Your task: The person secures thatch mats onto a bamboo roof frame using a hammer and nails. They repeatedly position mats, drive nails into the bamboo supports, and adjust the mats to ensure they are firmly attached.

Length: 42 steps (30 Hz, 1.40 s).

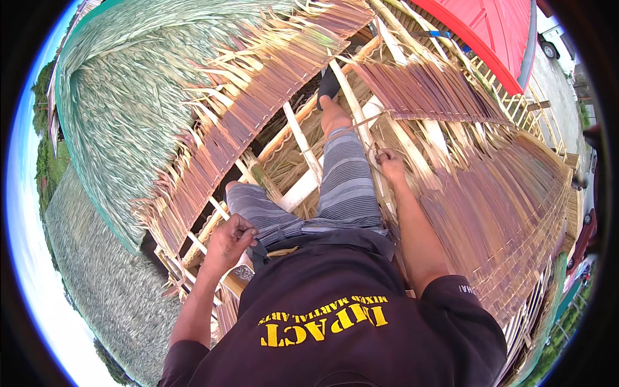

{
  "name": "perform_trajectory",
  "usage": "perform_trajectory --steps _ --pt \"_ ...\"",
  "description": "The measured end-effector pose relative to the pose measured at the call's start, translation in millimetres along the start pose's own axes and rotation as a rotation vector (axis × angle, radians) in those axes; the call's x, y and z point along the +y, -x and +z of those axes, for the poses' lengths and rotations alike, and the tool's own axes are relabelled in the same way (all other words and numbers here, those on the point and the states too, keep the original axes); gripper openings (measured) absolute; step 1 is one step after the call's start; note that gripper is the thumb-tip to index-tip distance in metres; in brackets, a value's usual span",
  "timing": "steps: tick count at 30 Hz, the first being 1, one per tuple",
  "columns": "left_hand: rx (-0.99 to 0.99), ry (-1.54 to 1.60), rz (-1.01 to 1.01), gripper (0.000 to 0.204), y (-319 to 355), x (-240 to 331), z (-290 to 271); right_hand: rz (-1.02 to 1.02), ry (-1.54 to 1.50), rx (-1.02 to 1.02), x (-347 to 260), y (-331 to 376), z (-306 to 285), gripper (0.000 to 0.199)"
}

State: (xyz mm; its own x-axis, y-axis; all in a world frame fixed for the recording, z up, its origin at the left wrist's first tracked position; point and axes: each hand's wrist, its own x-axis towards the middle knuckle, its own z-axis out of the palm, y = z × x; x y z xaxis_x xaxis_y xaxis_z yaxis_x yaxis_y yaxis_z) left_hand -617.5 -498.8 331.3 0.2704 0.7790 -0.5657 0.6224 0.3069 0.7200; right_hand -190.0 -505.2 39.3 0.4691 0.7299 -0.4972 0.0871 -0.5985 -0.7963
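My left hand (233, 241) is closed, fingers curled together beside my left thigh and waist; anything inside it is too small to make out. Just below it, a pouch (244, 271) with small greyish bits hangs at my waist. My right hand (391, 166) has its fingers bent and pinched next to a pale wooden rafter (353, 97), right of my right knee; what it grips, if anything, is hidden. A thatch panel (438, 93) of brown stitched leaves lies across the rafters ahead of that hand. Another long thatch panel (258, 109) runs diagonally on the left.
Between the rafters are open gaps, with dry leaf material (284, 168) below. Green-grey thatched roofing (129, 109) rises at left. Brown thatch (509, 213) covers the right side. A red metal roof (493, 32) overhangs at upper right. My right foot (328, 85) rests among the framing.
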Motion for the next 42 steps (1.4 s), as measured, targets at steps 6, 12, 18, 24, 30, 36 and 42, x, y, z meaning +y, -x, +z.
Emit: perform_trajectory --steps 6,12,18,24,30,36,42 --pt "-0.093 0.161 0.382 0.011 -132.4 33.1 75.0 0.249 -0.235 0.054 38.8 -12.6 -21.7 0.036" --pt "-0.326 0.237 0.215 0.01 -224.1 59.4 156.8 0.55 -0.22 -0.025 109.2 -18.8 -21.0 0.03" --pt "-0.411 0.037 0.424 0.011 -297.5 69.1 206.8 0.544 -0.214 -0.014 130.5 -12.7 -5.8 0.03" --pt "-0.458 -0.004 0.318 0.011 -337.1 72.6 229.5 0.741 -0.411 0.227 142.5 -24.3 -33.4 0.033" --pt "-0.609 -0.496 0.392 0.016 -355.7 81.3 258.5 0.784 -0.627 0.461 163.5 -40.3 -57.7 0.033" --pt "-0.799 -0.739 0.442 0.027 -377.0 67.3 307.5 0.815 -0.658 0.427 169.2 -27.4 -51.6 0.034" --pt "-0.785 -0.729 0.423 0.028 -380.9 50.0 322.4 0.827 -0.658 0.384 172.7 -25.0 -44.9 0.035"
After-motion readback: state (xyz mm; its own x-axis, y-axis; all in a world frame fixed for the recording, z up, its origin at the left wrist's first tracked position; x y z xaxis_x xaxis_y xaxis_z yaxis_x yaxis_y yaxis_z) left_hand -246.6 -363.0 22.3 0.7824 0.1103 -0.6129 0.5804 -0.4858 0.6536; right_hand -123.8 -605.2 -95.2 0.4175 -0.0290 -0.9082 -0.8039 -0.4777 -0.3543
